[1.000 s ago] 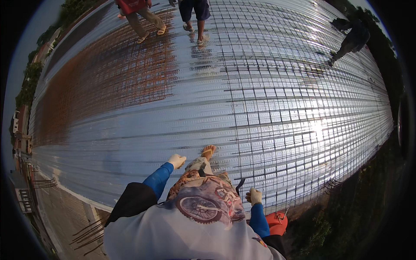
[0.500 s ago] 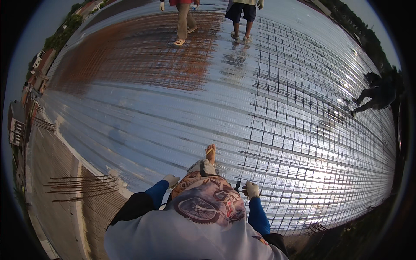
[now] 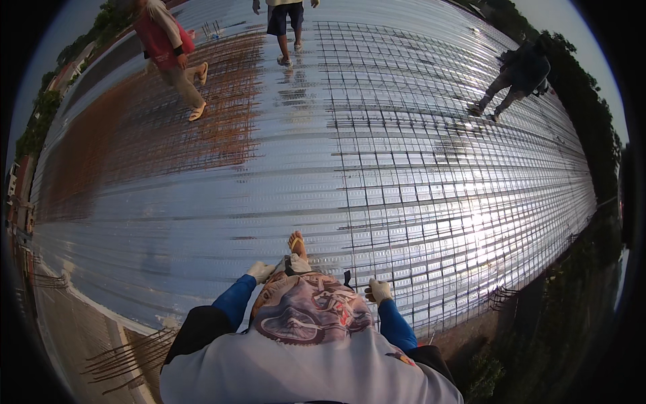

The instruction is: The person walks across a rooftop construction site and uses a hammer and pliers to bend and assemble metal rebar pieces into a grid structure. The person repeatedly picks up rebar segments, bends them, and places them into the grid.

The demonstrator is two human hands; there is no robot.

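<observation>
My left hand (image 3: 260, 271), in a pale glove below a blue sleeve, hangs beside my waist. Its fingers are too small to read clearly. On the other side, my right hand (image 3: 379, 290) wears a similar glove, its fingers curled inward with nothing showing in them. Between that hand and my printed shirt (image 3: 303, 316) a small dark piece (image 3: 347, 277) sticks up; what it is, I cannot make out. Ahead of me my foot in a flip-flop (image 3: 297, 245) stands on ribbed metal decking (image 3: 195, 236). Neither hand visibly touches the rebar grid (image 3: 404, 161) to the right.
Rusty rebar mesh (image 3: 222, 108) covers the far left. A person in a red vest (image 3: 161, 40) walks there; another in dark shorts (image 3: 286, 20) stands far ahead. At right, a bent person (image 3: 518, 77) is on the grid. Rebar ends (image 3: 131, 357) jut out by the lower-left edge.
My view has swung left and I appear farther along the decking. The red-vested person has moved left and turned. My hands remain at my sides.
</observation>
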